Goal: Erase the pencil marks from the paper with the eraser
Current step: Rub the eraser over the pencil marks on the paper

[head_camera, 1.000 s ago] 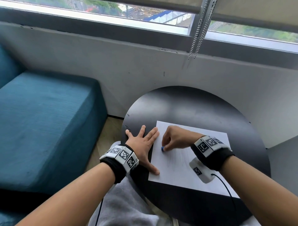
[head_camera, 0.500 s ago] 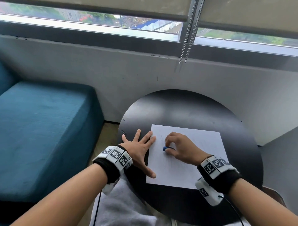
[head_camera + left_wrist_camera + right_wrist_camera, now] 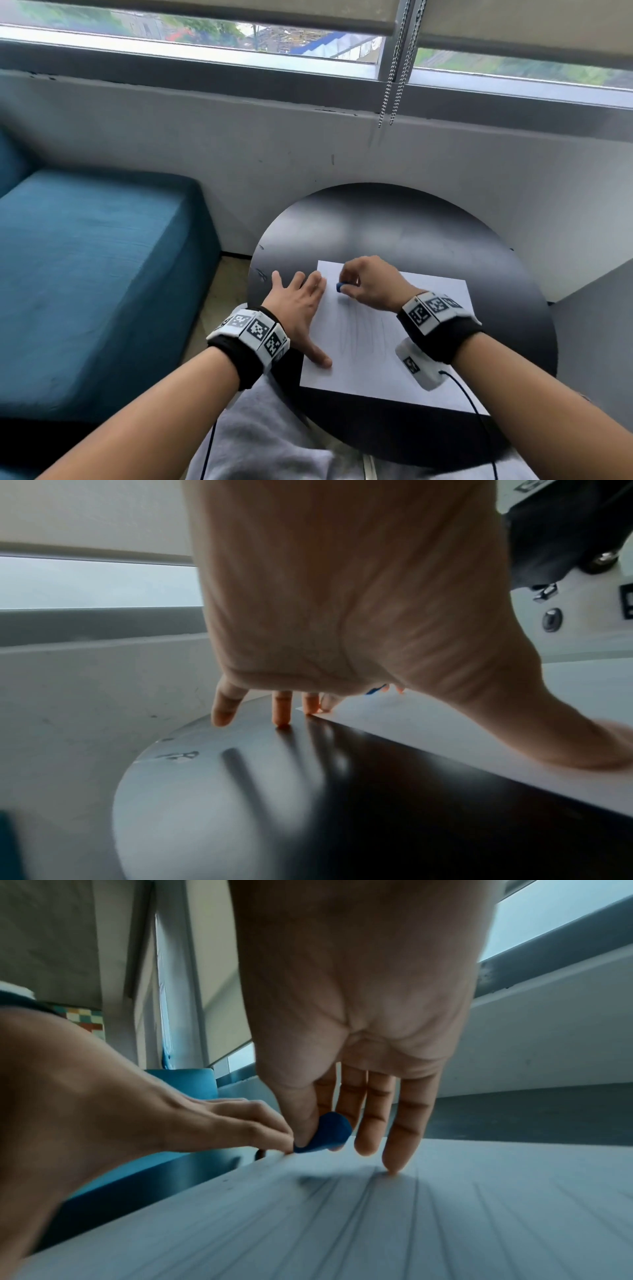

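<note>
The paper (image 3: 394, 342) lies on the table (image 3: 394, 226). The sofa (image 3: 85, 274) is left of the table. The wall (image 3: 308, 144) and window (image 3: 239, 31) are behind.

A lounge corner, home or office — I cannot tell which; a teal sofa (image 3: 85, 274) beside a round black side table (image 3: 394, 233); a window (image 3: 239, 31) with roller blinds — bead chains (image 3: 394, 68) hanging.

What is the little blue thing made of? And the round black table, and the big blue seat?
The blue eraser looks like matte rubber: dull, with rounded edges. The round table has a smooth dark top with a soft sheen, since window light reflects in it; painted wood, laminate or metal, I cannot tell. The teal seat looks like woven fabric over padding.
</note>
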Demonstrator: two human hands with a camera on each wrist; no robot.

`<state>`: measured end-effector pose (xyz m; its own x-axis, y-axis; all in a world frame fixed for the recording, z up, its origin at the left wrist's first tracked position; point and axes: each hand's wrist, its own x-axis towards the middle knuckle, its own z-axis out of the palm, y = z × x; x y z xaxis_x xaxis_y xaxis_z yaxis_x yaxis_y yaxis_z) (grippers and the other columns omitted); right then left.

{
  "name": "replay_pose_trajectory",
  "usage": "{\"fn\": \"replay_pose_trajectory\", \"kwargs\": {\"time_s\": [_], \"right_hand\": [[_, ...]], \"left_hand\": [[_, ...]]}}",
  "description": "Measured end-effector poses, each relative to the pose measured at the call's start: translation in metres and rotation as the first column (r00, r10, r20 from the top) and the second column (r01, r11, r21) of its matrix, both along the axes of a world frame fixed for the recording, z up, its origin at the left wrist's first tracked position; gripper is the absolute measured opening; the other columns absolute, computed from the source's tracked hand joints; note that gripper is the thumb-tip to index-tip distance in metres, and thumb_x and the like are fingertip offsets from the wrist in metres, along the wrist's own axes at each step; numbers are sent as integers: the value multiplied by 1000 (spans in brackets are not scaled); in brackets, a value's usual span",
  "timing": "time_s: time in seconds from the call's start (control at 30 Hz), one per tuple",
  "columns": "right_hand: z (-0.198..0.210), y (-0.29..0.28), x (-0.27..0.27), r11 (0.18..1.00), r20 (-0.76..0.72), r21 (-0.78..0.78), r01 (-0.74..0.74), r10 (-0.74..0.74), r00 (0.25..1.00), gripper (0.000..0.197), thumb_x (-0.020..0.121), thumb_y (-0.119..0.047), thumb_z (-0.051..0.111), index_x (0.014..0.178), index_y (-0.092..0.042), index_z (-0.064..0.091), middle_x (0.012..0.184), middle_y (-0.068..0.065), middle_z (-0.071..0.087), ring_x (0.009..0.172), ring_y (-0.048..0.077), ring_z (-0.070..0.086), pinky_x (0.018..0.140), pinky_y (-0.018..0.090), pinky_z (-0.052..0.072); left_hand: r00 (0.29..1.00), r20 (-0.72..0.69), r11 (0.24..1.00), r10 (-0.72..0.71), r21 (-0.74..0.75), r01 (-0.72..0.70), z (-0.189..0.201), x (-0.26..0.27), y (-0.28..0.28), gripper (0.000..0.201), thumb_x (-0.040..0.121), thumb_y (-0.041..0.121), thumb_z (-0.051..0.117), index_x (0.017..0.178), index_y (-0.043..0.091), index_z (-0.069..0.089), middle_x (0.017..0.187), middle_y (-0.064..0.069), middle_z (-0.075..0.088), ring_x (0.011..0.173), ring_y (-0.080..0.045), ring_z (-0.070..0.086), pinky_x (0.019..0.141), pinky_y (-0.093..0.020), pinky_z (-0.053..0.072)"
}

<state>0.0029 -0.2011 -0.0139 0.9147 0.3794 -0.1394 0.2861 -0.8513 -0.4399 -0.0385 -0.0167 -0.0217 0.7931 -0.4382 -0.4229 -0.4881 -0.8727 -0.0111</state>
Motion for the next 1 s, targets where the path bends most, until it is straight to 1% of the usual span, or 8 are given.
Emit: {"fn": "replay_pose_trajectory", "kwargs": {"time_s": [0.13,0.23,0.33,0.4,0.57,0.73,0.9,1.0], "right_hand": [[-2,7,22,998,-42,-60,20,-23,999,9,84,-29,66,88,-23,71,92,-5,67,86,17,60,72,27,44],[-1,8,27,999,-71,-42,25,-28,997,8,83,-28,68,84,-22,73,79,-9,62,79,13,58,70,27,45],[1,6,23,996,-161,-30,-80,74,984,8,81,-23,71,82,-16,76,72,-5,65,70,13,58,69,32,51],[4,6,25,992,-195,-32,-122,113,974,7,80,-22,73,82,-16,77,72,-4,67,69,13,59,70,34,52],[1,4,32,1000,-122,6,-12,13,992,9,81,-23,71,82,-16,76,72,-6,66,73,14,63,75,35,56],[10,6,24,973,-263,-46,-227,208,942,10,81,-20,74,85,-12,77,78,2,72,71,14,63,67,28,50],[2,2,35,997,-139,6,-81,81,987,11,81,-20,73,83,-10,76,74,-1,67,71,15,61,68,29,49],[6,4,23,973,-266,-30,-228,212,940,9,79,-20,75,81,-12,77,76,1,71,68,10,60,65,24,46]], "left_hand": [[995,-85,998,46,-43,-50,-3,1,5,148,54,88,65,156,13,-12,164,3,-15,151,-24,-15,113,-72,3],[995,-91,998,44,-42,-48,-3,2,5,149,53,89,66,156,14,-11,164,4,-15,151,-23,-12,110,-74,13],[996,-85,999,26,-25,-28,-4,4,3,150,51,90,65,156,14,-10,164,3,-12,151,-26,-8,107,-75,18],[996,-87,1000,21,-14,-22,-4,5,3,150,51,91,64,156,13,-10,164,2,-12,151,-27,-8,107,-75,19],[996,-88,1000,18,-3,-18,-5,6,2,151,51,92,62,156,12,-12,164,1,-12,151,-28,-7,106,-76,20],[996,-89,1000,16,-7,-17,-5,5,2,151,50,92,63,156,14,-10,164,2,-12,151,-28,-6,105,-76,21],[995,-92,1000,27,2,-27,-2,5,1,151,50,91,65,156,14,-11,164,1,-14,151,-27,-7,106,-75,22],[995,-96,999,37,5,-37,-2,4,0,152,50,89,67,156,14,-10,164,0,-16,151,-28,-6,105,-75,24]]}}
